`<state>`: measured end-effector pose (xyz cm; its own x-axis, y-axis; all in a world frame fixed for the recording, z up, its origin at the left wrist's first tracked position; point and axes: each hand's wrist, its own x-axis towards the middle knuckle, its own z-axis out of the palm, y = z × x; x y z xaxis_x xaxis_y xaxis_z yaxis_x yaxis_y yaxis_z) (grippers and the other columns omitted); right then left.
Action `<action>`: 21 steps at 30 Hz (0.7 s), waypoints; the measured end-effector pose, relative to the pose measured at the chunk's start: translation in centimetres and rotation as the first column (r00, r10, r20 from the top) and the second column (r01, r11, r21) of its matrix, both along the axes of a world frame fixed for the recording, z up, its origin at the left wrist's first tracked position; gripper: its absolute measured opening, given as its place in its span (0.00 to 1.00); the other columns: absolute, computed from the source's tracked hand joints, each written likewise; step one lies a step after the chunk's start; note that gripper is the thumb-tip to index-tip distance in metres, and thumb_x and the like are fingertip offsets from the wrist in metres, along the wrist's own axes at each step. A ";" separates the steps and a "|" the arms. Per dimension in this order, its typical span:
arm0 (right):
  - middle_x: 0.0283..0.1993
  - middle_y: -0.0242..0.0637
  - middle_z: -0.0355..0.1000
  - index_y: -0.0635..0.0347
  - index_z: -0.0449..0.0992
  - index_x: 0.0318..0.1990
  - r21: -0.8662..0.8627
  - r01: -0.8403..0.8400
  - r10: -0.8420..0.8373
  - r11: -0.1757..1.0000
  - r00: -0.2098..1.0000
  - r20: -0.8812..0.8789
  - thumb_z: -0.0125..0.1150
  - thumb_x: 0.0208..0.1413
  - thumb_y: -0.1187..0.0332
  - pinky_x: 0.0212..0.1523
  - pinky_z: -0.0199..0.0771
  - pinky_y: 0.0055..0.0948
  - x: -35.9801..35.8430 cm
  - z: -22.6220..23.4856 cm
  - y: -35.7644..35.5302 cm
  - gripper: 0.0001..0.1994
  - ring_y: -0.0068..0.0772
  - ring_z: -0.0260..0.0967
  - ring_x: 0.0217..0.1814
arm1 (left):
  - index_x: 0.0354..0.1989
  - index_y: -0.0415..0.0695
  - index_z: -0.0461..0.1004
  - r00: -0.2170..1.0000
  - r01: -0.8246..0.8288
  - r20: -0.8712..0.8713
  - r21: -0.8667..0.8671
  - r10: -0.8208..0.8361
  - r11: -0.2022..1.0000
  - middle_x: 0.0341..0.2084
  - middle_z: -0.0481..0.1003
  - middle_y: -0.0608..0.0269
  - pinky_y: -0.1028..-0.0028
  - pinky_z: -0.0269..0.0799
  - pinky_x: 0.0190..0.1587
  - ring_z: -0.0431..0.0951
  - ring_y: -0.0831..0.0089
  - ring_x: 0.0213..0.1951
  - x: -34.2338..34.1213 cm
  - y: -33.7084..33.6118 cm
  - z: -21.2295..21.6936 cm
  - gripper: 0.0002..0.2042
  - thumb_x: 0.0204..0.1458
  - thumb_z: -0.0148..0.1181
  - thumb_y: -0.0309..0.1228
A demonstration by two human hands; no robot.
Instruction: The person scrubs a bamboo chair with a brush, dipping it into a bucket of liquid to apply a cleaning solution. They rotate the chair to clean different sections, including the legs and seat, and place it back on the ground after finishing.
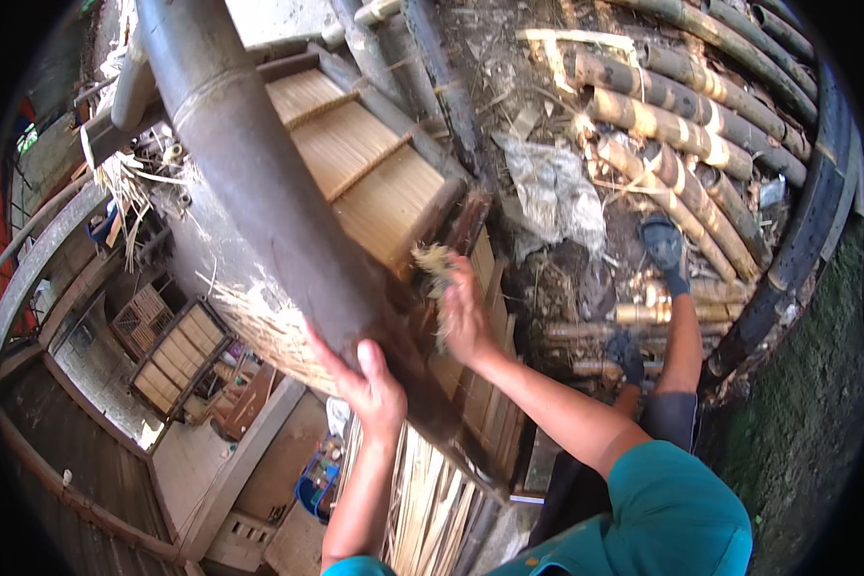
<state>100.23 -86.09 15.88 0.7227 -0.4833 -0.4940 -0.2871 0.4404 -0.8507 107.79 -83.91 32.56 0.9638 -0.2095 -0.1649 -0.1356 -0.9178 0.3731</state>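
My left hand is beside a thick dark bamboo pole that slants down through the middle. Its thumb stands up and its fingers point toward a bundle of thin pale bamboo strips, which partly hides behind the pole. On the pole's other side, my right hand is upright with stretched fingers, its palm against a frayed tuft of yellowish fibre. Whether the tuft belongs to the same bundle is hidden by the pole. More split strips lie below, between my forearms.
A slatted bamboo panel lies beyond the pole. Cut bamboo lengths cover the ground at upper right, near a crumpled whitish sack. Dark curved bamboo stands at the right. A blue basket and wooden crates are at lower left.
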 end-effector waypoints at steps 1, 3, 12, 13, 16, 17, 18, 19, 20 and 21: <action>0.72 0.59 0.54 0.69 0.65 0.61 -0.024 -0.028 0.026 0.999 0.999 -0.046 0.41 0.71 0.61 0.74 0.48 0.50 0.4 -4.5 0.7 0.21 0.57 0.49 0.76 | 0.76 0.37 0.37 1.000 0.004 0.010 0.010 -0.004 1.000 0.75 0.42 0.47 0.61 0.35 0.74 0.40 0.58 0.76 0.0 0.0 -0.2 0.38 0.67 0.46 0.45; 0.74 0.58 0.51 0.66 0.63 0.63 -0.048 -0.081 0.071 0.996 0.983 -0.170 0.40 0.71 0.58 0.74 0.47 0.50 1.7 -15.0 1.6 0.22 0.58 0.46 0.77 | 0.76 0.39 0.36 1.000 -0.012 0.010 -0.024 0.012 1.000 0.75 0.41 0.46 0.59 0.36 0.74 0.42 0.57 0.75 -0.2 -0.1 -0.2 0.40 0.67 0.45 0.51; 0.62 0.58 0.66 0.62 0.70 0.49 -0.172 -0.396 0.389 0.902 0.918 -0.077 0.52 0.62 0.64 0.60 0.65 0.49 5.7 -24.4 -1.5 0.13 0.57 0.63 0.66 | 0.76 0.41 0.35 0.981 -0.174 0.079 -0.054 0.178 0.983 0.74 0.43 0.45 0.54 0.42 0.73 0.48 0.53 0.73 -0.8 1.4 -1.0 0.47 0.62 0.43 0.63; 0.65 0.59 0.62 0.61 0.71 0.48 -0.331 -0.267 0.306 0.905 0.949 0.072 0.50 0.63 0.64 0.68 0.58 0.48 5.1 -17.5 -1.5 0.12 0.56 0.58 0.70 | 0.76 0.41 0.36 0.971 -0.215 0.096 -0.040 0.218 0.976 0.74 0.43 0.45 0.54 0.42 0.73 0.48 0.54 0.73 -1.0 1.9 -1.1 0.47 0.62 0.44 0.62; 0.69 0.57 0.59 0.61 0.71 0.48 -0.129 -0.112 0.113 0.985 0.994 0.001 0.46 0.65 0.64 0.71 0.53 0.53 5.0 -24.6 -2.2 0.12 0.55 0.56 0.72 | 0.76 0.38 0.32 0.988 -0.134 0.097 0.104 0.124 0.986 0.75 0.36 0.42 0.50 0.38 0.73 0.42 0.50 0.74 -0.3 0.6 0.2 0.49 0.61 0.43 0.63; 0.64 0.55 0.64 0.62 0.71 0.46 -0.155 0.026 -0.050 0.988 0.988 -0.149 0.46 0.65 0.66 0.67 0.57 0.51 5.4 -29.8 -3.0 0.10 0.51 0.59 0.70 | 0.76 0.38 0.33 0.998 -0.049 0.027 -0.017 0.049 0.999 0.75 0.37 0.42 0.51 0.37 0.73 0.41 0.51 0.75 0.1 -0.6 -0.5 0.48 0.62 0.44 0.62; 0.63 0.53 0.65 0.61 0.71 0.45 -0.113 -0.077 0.053 0.991 0.979 -0.198 0.47 0.65 0.66 0.66 0.58 0.50 5.8 -29.2 -3.4 0.10 0.50 0.60 0.69 | 0.76 0.38 0.33 0.999 -0.027 0.026 -0.013 0.028 1.000 0.75 0.37 0.42 0.52 0.37 0.73 0.41 0.51 0.75 0.7 -0.8 -0.9 0.48 0.62 0.45 0.61; 0.61 0.52 0.66 0.61 0.71 0.45 -0.054 -0.195 0.178 0.979 0.955 -0.236 0.48 0.65 0.65 0.65 0.59 0.49 6.1 -26.4 -3.1 0.10 0.49 0.61 0.67 | 0.76 0.38 0.33 0.999 -0.024 0.029 0.004 0.024 1.000 0.75 0.38 0.42 0.52 0.37 0.73 0.41 0.52 0.75 0.9 -0.4 -0.9 0.47 0.62 0.45 0.61; 0.59 0.51 0.67 0.61 0.71 0.44 0.004 -0.325 0.314 0.946 0.912 -0.263 0.48 0.65 0.65 0.64 0.60 0.47 6.1 -23.1 -3.2 0.10 0.48 0.62 0.66 | 0.76 0.38 0.34 0.999 -0.038 0.037 0.015 0.037 0.999 0.75 0.38 0.43 0.52 0.37 0.73 0.41 0.52 0.75 0.5 -0.1 -1.1 0.47 0.62 0.45 0.60; 0.56 0.49 0.69 0.60 0.72 0.43 -0.038 -0.370 0.359 0.928 0.918 -0.170 0.50 0.64 0.64 0.63 0.60 0.47 5.7 -17.0 -4.0 0.10 0.47 0.63 0.64 | 0.76 0.38 0.35 0.991 -0.127 0.030 -0.027 0.128 0.992 0.75 0.40 0.43 0.52 0.37 0.73 0.42 0.52 0.75 -0.1 0.3 -1.0 0.46 0.62 0.47 0.59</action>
<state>105.94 -90.07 -1.07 0.7713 -0.2372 -0.5907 -0.5488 0.2223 -0.8059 107.70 -83.65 31.54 0.9876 -0.0884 -0.1299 -0.0304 -0.9186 0.3939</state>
